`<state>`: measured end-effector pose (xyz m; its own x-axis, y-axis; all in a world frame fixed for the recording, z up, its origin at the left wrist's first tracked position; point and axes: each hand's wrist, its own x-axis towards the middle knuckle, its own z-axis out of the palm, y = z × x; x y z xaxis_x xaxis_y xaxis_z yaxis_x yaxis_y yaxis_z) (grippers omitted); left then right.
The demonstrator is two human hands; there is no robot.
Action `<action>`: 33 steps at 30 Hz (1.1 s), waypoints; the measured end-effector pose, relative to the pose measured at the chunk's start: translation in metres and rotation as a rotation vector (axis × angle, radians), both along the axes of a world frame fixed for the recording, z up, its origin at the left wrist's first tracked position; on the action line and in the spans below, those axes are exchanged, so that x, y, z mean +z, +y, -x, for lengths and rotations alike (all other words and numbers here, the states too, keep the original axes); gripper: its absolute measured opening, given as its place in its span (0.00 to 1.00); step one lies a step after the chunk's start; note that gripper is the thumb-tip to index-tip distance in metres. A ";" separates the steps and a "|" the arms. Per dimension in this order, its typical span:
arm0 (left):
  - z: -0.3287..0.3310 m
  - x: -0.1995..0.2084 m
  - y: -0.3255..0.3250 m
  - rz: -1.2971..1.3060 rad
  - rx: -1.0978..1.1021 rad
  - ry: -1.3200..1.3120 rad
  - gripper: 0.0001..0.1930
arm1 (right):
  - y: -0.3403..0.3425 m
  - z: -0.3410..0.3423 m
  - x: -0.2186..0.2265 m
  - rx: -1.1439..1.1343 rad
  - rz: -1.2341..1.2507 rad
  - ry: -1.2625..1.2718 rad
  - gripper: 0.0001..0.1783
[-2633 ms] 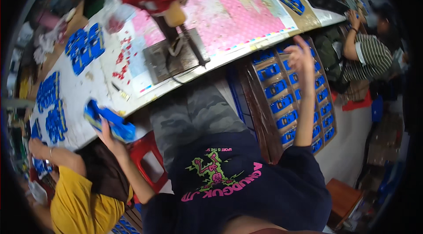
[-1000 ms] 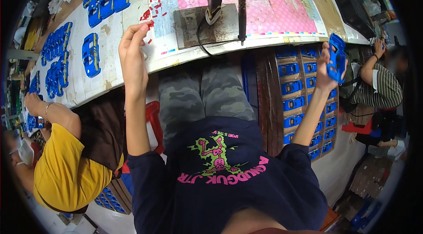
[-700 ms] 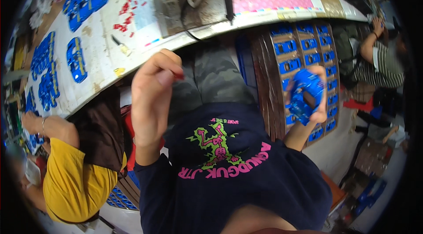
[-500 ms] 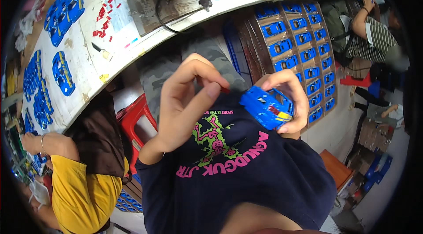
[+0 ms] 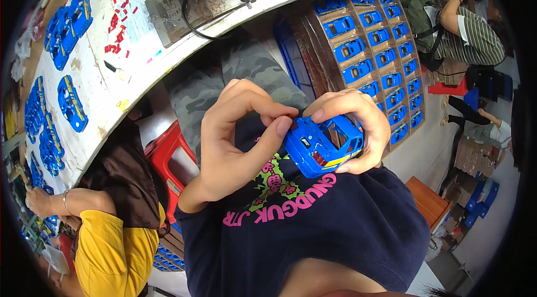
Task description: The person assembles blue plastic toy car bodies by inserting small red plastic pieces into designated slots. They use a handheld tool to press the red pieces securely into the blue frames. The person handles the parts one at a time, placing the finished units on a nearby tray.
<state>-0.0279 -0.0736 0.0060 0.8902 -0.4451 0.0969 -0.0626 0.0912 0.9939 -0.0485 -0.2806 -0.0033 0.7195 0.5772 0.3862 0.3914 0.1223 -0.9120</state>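
My right hand [image 5: 372, 123] is wrapped round a blue toy car body [image 5: 309, 149] from its right side. The shell has open window gaps, a yellow stripe and a red tail light at its near corner. My left hand [image 5: 232, 140] is closed in a pinch, thumb and forefinger against the far left corner of the car. Whatever sits between those fingertips is mostly hidden now; the earlier frame shows a small red plastic piece there. Both hands are above my lap, away from the workbench [image 5: 112, 112].
Small red pieces [image 5: 116, 26], a knife [image 5: 113, 67], blue car bodies [image 5: 71, 104] and a machine with a metal base [image 5: 173, 9] occupy the bench. Compartmented cardboard trays [image 5: 363, 34] of blue cars stand right. Left are a red stool [image 5: 173, 154] and a yellow-sleeved co-worker [image 5: 112, 246].
The car has moved left and turned slightly in my right hand. My left fingertips, formerly apart from it with the red piece showing, now meet its corner. The view has shifted slightly.
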 end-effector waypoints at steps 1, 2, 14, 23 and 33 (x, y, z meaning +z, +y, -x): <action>0.000 0.001 0.001 -0.012 0.003 -0.013 0.05 | 0.000 0.000 0.001 -0.002 0.009 -0.004 0.35; -0.001 0.001 0.002 -0.021 -0.006 -0.038 0.05 | 0.000 -0.001 0.002 -0.003 0.017 -0.008 0.34; -0.007 0.001 0.007 0.234 -0.290 0.347 0.09 | 0.004 0.001 0.005 -0.046 0.070 -0.137 0.29; -0.008 -0.007 0.010 0.411 -0.456 0.448 0.13 | 0.008 -0.007 0.002 0.051 0.027 -0.178 0.28; 0.002 -0.006 -0.006 0.322 -0.127 -0.282 0.26 | 0.016 0.002 -0.035 0.180 -0.511 0.121 0.34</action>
